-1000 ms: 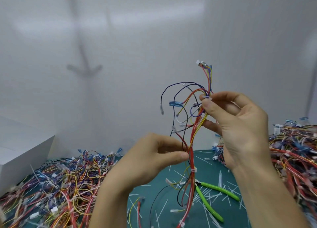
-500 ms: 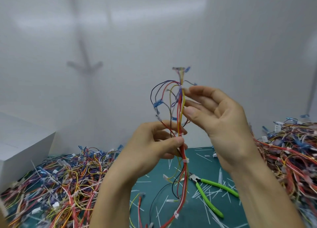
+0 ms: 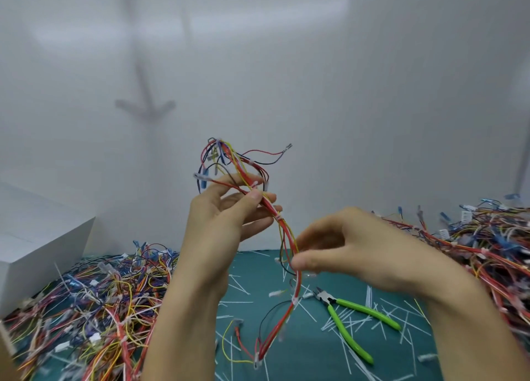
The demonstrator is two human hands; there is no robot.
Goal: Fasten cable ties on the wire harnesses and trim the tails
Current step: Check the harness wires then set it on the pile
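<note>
A wire harness (image 3: 286, 231) of red, yellow, blue and black wires hangs upright in front of me, with white cable ties along its trunk. My left hand (image 3: 226, 217) pinches the trunk high up between thumb and fingers, under the fan of loose ends. My right hand (image 3: 341, 254) pinches the same trunk lower down, at thumb and fingertips. The harness's lower end trails onto the green mat (image 3: 301, 349). Green-handled cutters (image 3: 352, 320) lie on the mat just right of the tail.
A big pile of harnesses (image 3: 94, 309) covers the mat on the left, another pile (image 3: 487, 243) sits on the right. Cut white tie tails (image 3: 370, 303) litter the mat. A white box (image 3: 34, 237) stands at far left. A white wall is behind.
My left hand has climbed to the upper part of the harness, and my right hand has dropped to grip it lower down. The wire ends at the top have flopped over and spread.
</note>
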